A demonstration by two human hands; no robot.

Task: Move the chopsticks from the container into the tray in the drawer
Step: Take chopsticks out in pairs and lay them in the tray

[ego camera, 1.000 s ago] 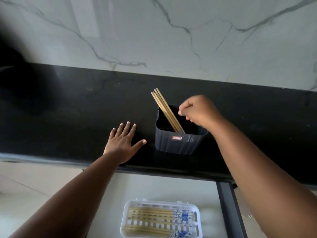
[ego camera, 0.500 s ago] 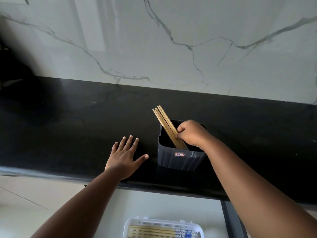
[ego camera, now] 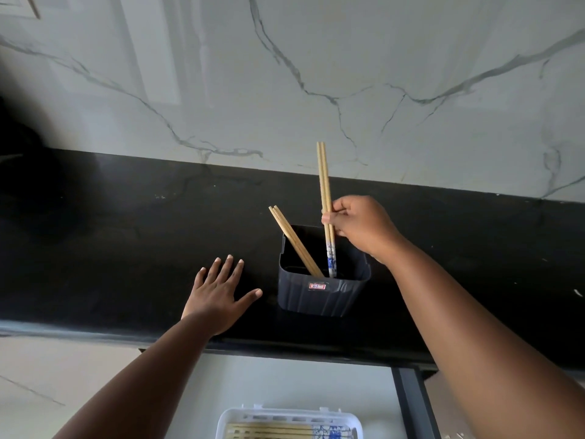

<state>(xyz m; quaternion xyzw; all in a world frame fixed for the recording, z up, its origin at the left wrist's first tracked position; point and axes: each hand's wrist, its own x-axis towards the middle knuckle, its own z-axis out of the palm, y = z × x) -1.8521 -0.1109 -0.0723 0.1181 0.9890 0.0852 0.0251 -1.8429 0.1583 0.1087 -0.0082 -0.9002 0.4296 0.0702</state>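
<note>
On the black counter point(ego camera: 126, 248) my left hand point(ego camera: 218, 293) lies flat, fingers spread, holding nothing. In the dark container point(ego camera: 323, 293) my right hand point(ego camera: 357, 226) pinches a pair of chopsticks point(ego camera: 325, 198) — tips inside the rim. They could snag the leaning sticks point(ego camera: 292, 240) or slip before reaching the tray point(ego camera: 285, 419).

A dark ribbed container point(ego camera: 323, 296) with a small red label stands on the black table point(ego camera: 126, 248). Two tan chopsticks point(ego camera: 326, 198) with blue-patterned ends stand nearly upright, tips inside it; more chopsticks point(ego camera: 292, 240) lean left. A white tray point(ego camera: 285, 416) in the drawer holds others.
</note>
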